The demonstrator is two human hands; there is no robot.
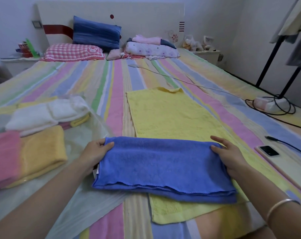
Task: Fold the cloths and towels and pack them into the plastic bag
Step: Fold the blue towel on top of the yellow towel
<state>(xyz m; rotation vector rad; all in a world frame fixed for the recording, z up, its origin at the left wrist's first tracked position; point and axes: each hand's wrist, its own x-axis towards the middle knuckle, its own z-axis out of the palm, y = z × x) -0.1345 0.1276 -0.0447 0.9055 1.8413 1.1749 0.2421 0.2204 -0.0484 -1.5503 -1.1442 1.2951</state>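
A folded blue towel (163,166) lies across a flat light-yellow towel (167,116) on the striped bed. My left hand (94,154) grips the blue towel's far left corner, thumb on top. My right hand (229,156) holds its far right corner the same way. A clear plastic bag (81,152) spreads to the left. On or in it sit folded towels: a pink one (3,157), a yellow one (43,150) and white ones (43,112) over a small stack.
A phone (268,150) on a pink-edged board lies at the right, with a black cable (284,144) beside it. A power strip (268,104) and coiled cords sit further right. Pillows (74,52) and bedding (151,49) line the headboard. A rack stands at the right.
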